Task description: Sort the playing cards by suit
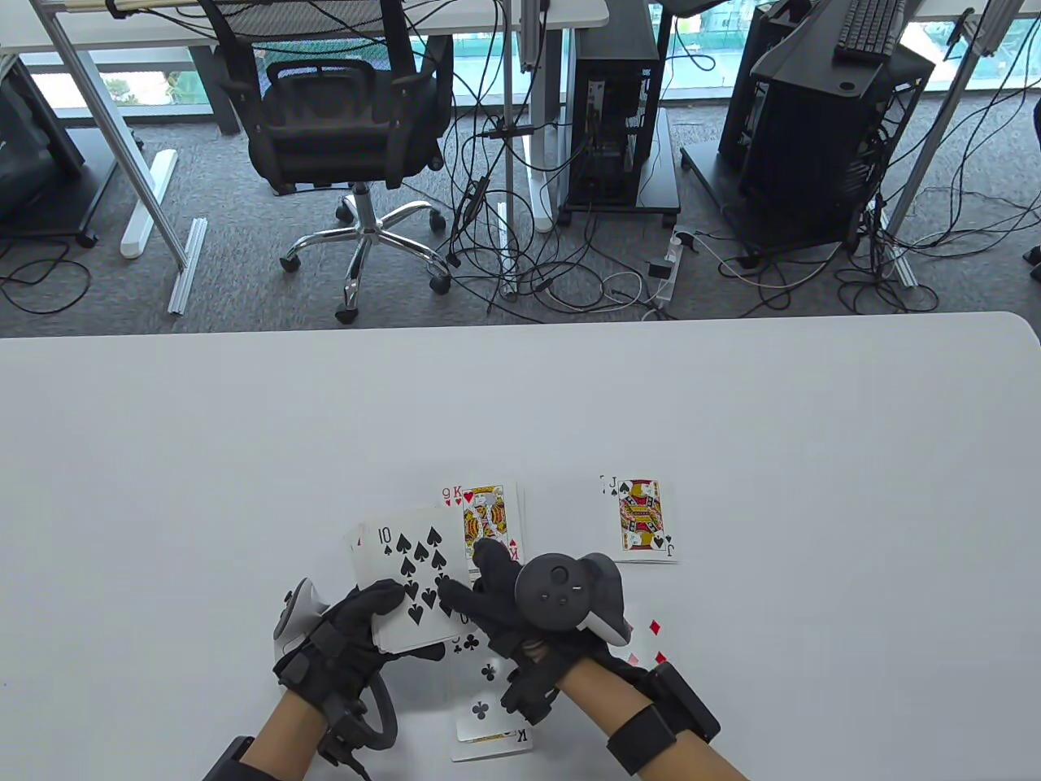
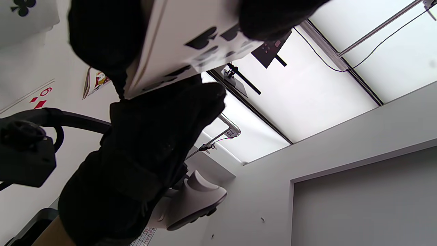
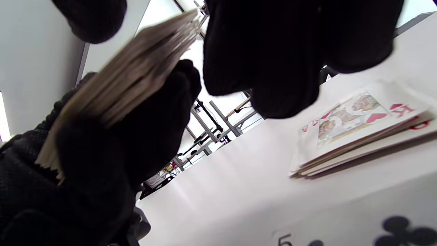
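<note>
My left hand (image 1: 407, 622) grips a face-up deck (image 1: 411, 586) with the 10 of spades on top; the deck also shows in the left wrist view (image 2: 177, 44) and edge-on in the right wrist view (image 3: 129, 78). My right hand (image 1: 465, 573) reaches over the deck's right edge, thumb above and fingers (image 3: 266, 51) beside it, with a gap showing. On the table lie a hearts pile (image 1: 488, 517) topped by the king, a jack of spades (image 1: 642, 521), a clubs pile (image 1: 488, 700) below my hands, and diamond cards (image 1: 655, 643) partly hidden under my right wrist.
The white table (image 1: 244, 447) ends at its far edge (image 1: 520, 321). Beyond it stand an office chair (image 1: 350, 122), computer towers (image 1: 618, 106) and floor cables. The hearts pile (image 3: 355, 126) and a five of clubs (image 3: 341, 235) show in the right wrist view.
</note>
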Demonstrator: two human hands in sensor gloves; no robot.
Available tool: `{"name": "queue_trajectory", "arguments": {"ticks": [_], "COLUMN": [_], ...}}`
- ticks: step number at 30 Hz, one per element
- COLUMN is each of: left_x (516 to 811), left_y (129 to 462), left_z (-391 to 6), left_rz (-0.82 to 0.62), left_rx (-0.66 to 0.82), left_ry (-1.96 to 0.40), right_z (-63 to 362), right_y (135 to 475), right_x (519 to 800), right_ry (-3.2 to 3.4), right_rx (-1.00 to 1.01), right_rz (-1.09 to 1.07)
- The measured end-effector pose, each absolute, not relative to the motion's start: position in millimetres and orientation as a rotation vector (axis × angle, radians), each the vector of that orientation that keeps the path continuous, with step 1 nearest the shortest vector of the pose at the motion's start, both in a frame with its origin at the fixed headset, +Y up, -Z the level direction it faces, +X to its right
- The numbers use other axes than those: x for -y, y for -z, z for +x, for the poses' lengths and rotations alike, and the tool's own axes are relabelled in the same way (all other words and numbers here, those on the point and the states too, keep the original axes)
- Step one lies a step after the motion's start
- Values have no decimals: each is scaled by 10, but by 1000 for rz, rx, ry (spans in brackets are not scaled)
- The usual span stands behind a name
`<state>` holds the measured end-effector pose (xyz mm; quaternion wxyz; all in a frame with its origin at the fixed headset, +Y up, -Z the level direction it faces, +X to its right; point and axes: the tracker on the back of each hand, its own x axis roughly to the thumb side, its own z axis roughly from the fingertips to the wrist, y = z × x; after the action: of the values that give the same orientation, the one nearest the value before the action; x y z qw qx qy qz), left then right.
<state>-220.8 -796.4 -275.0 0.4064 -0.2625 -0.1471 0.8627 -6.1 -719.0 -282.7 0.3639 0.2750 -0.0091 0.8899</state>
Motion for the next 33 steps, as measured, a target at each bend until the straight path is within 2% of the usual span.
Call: {"name": "queue_trajectory", "arguments": {"ticks": [4, 8, 16, 22, 27, 33], "left_x": [7966, 7969, 7978, 7970, 7971, 7965], "left_y": [2751, 2753, 2750, 2747, 2750, 2751], "left_z": [-2213, -2211, -2207, -2198, -2198, -2202], "left_rz": [-659, -654, -658, -658, -654, -654], "left_rx": [378, 391, 389, 393, 388, 388], "left_ry": [-2155, -2155, -2161, -2185, -2183, -2181], "right_z": [-86, -25, 227, 595, 1048, 1473], "right_y": [2820, 2871, 3003, 3322, 3634, 3856], "right_x": [7234, 7286, 7277, 7125, 6904, 7027], "right_ry": [-2282, -2158, -2123, -1896, -2009, -2365], "right_rx": [94, 8, 2, -48, 99, 124], "right_rz": [685, 559, 441, 372, 187, -22]}}
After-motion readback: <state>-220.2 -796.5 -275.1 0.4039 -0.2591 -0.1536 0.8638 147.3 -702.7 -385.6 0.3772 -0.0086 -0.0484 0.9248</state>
